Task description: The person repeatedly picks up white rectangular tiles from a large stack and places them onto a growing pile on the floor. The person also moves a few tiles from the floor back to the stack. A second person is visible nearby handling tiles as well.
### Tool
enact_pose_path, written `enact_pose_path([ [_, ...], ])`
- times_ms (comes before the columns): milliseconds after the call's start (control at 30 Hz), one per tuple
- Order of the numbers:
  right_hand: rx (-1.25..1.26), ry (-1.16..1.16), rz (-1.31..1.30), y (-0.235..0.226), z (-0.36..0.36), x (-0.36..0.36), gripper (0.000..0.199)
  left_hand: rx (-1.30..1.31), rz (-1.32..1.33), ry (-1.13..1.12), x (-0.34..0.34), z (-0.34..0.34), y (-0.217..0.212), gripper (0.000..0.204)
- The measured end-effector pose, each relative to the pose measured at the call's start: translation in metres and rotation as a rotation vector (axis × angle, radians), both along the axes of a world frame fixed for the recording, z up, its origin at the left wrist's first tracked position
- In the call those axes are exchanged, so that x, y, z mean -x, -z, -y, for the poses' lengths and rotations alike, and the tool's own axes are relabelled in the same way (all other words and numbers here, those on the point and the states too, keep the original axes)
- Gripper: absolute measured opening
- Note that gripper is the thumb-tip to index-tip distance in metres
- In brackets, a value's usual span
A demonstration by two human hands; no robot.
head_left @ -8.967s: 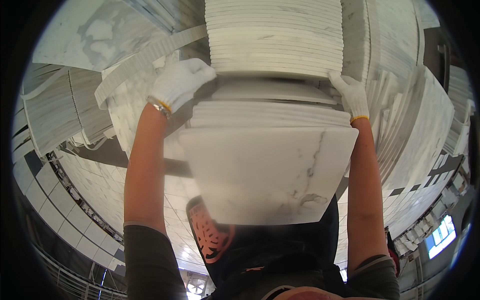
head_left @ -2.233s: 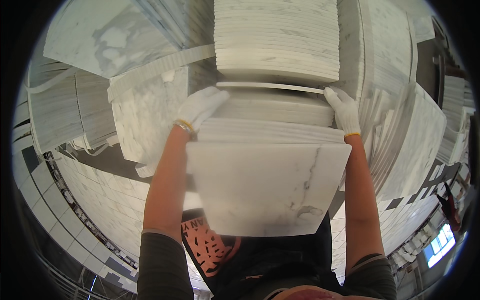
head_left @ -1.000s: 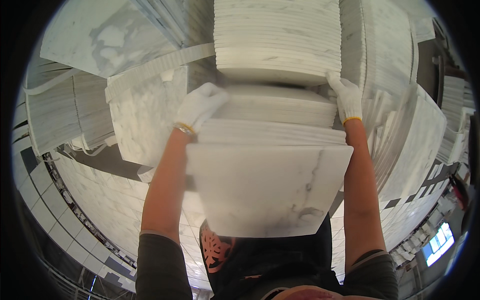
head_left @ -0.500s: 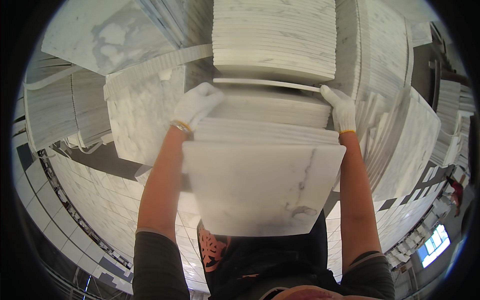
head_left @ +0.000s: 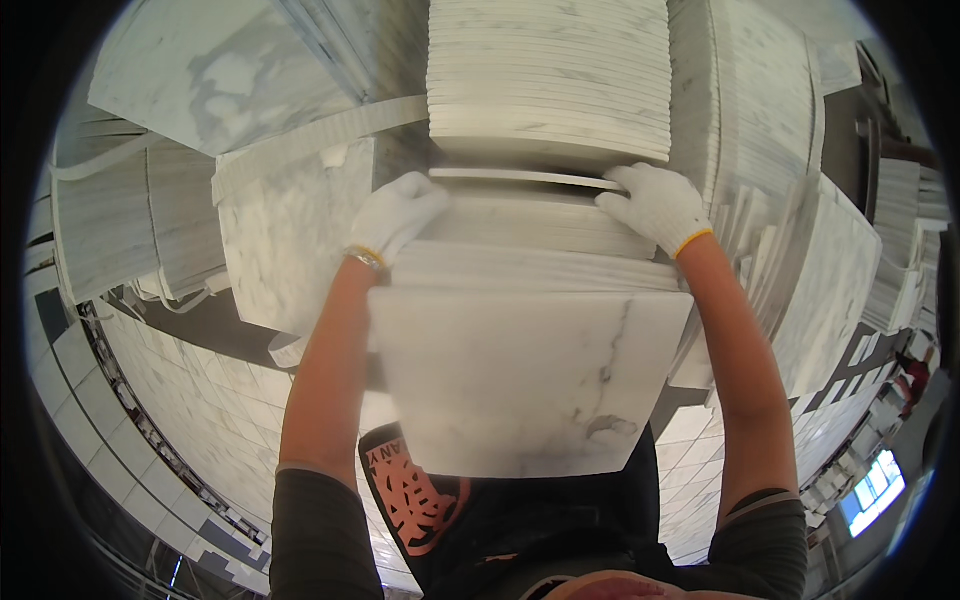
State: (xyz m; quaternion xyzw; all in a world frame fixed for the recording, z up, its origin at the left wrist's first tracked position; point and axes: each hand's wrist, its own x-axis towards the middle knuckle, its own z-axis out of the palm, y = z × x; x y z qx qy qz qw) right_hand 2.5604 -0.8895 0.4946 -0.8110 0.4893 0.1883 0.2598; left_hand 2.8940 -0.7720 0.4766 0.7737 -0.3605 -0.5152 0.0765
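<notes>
A thin white marble tile (head_left: 525, 178) stands on edge in the gap between two rows of tiles. My left hand (head_left: 402, 210), in a white knit glove, closes its fingers at the tile's left end. At the right end my gloved right hand (head_left: 662, 208) grips it, fingertips on the far side and thumb on the near side. Just in front stands a row of similar marble tiles (head_left: 530, 225). Nearer to my body, a large grey-veined marble tile (head_left: 510, 380) faces me, its lower edge by my legs.
Beyond the gap stands a long packed row of marble tiles (head_left: 550, 80). More stacks flank it: a veined slab stack (head_left: 285, 235) on the left and a tile row (head_left: 765, 110) on the right. Leaning tiles (head_left: 820, 290) stand beside my right forearm. Pale tiles (head_left: 190, 385) cover the floor.
The held tile has come slightly toward me. My right hand has shifted inward along it, with fingers now over its far side. My left hand has moved only a little.
</notes>
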Motion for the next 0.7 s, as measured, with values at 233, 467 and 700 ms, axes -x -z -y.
enact_pose_path([
  [233, -0.130, -0.382, -0.200, 0.003, 0.022, -0.079, 0.033, 0.022, 0.021, 0.011, -0.002, -0.002, 0.001, 0.036],
  [467, -0.088, -0.479, -0.185, 0.015, 0.015, -0.100, 0.032, 0.078, 0.077, 0.069, -0.003, 0.000, 0.003, 0.039],
  [700, -0.037, -0.466, -0.137, -0.052, 0.042, -0.099, 0.033, 0.059, 0.083, 0.228, -0.004, 0.004, -0.003, 0.037],
])
